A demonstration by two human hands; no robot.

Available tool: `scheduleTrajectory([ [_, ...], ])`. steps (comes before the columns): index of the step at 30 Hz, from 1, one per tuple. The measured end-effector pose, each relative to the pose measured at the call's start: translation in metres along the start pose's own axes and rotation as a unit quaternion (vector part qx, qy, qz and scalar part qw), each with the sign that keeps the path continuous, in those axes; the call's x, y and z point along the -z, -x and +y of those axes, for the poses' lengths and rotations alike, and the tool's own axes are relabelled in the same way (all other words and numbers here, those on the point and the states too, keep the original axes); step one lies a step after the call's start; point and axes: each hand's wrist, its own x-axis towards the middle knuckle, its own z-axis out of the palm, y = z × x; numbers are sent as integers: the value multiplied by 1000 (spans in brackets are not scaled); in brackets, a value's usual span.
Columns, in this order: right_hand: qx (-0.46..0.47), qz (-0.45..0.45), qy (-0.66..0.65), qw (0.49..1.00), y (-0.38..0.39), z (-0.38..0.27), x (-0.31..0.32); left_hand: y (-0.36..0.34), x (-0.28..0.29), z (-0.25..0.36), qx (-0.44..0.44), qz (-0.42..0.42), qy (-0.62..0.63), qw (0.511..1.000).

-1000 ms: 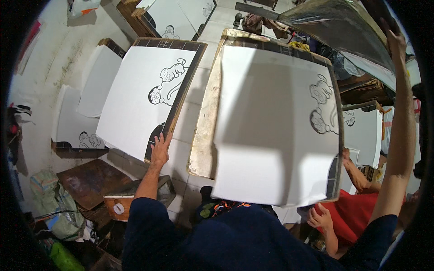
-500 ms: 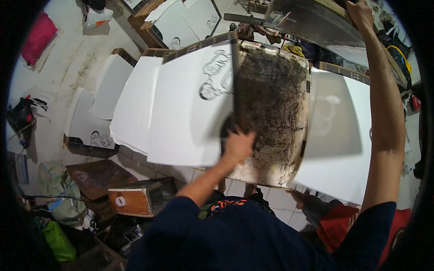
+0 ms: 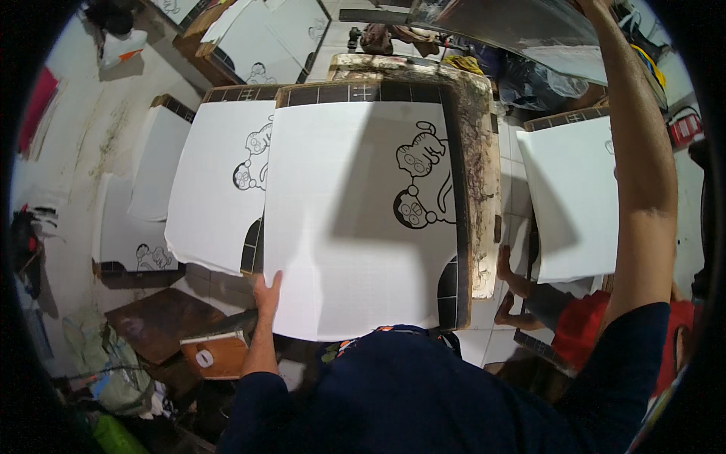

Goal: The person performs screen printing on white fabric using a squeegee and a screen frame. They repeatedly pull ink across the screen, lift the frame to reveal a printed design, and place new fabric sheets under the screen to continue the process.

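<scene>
A white sheet (image 3: 325, 166) with black cartoon outlines and a dark gridded border lies on a board in the centre, over a stained pale platform (image 3: 480, 227). My left hand (image 3: 266, 295) grips this board's lower left edge, thumb on top and fingers mostly hidden. My right hand (image 3: 594, 7), raised at the top right and cut off by the picture's edge, holds a large dark framed screen (image 3: 507, 34). A similar printed sheet (image 3: 204, 197) sits just left, partly under the central board.
Another sheet-covered board (image 3: 571, 204) stands at the right, near a co-worker in red (image 3: 575, 325) with bare feet on tiles. More boards (image 3: 272, 38) are stacked at the back. A wooden box (image 3: 215, 348), brown boards (image 3: 151, 318) and bags (image 3: 110, 363) sit at lower left.
The board my left hand holds has moved right onto the stained platform. The board formerly there has shifted off to the right. My right arm stays raised with the screen.
</scene>
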Motion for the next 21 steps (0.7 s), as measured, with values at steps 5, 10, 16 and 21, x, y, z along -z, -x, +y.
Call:
scheduleTrajectory([
  [5, -3, -14, -16, 1000, 6, -5, 1, -31, -8, 69, -107, -36, -24, 993],
  [10, -35, -12, 28, 999, 9, -14, 2, -48, -30, 115, -190, -76, -49, 978],
  [16, -51, -51, 24, 997, -3, -17, 3, -40, -36, 131, -138, -102, -107, 979],
  [21, -66, -57, 2, 996, -20, -17, -1, -32, -32, 142, -100, -103, -95, 985],
])
